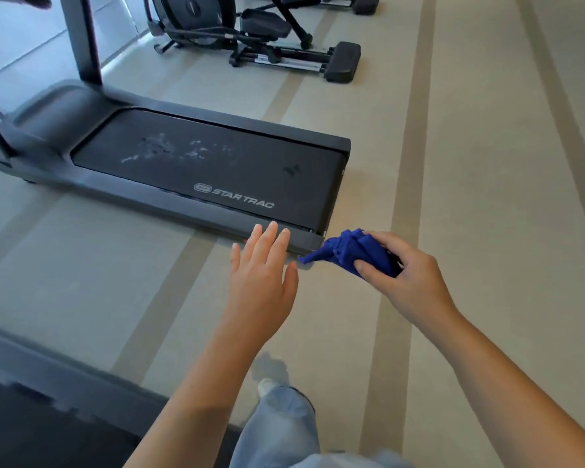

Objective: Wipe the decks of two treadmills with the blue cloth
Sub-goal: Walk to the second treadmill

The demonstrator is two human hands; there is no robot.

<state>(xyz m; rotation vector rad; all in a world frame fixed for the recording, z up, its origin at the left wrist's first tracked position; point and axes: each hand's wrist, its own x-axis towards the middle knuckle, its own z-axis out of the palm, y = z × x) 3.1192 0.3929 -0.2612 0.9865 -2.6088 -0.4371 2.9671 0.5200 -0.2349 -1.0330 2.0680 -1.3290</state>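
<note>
A dark treadmill (92, 184) stands ahead on the left. Its black deck (217, 163) carries pale smudges near the middle and the white words STAR TRAC. My right hand (406, 271) grips the bunched blue cloth (348, 253) in the air just beyond the deck's near rear corner. My left hand (264, 271) hovers flat with straight fingers, holding nothing, over the floor beside that same corner. The grey edge and dark belt of a second treadmill (48, 393) fill the bottom left corner.
An elliptical trainer (250, 32) stands on the floor behind the first treadmill. The floor (470, 163) is pale with darker stripes running away from me. My leg in light jeans and a white shoe (267, 386) show at the bottom centre.
</note>
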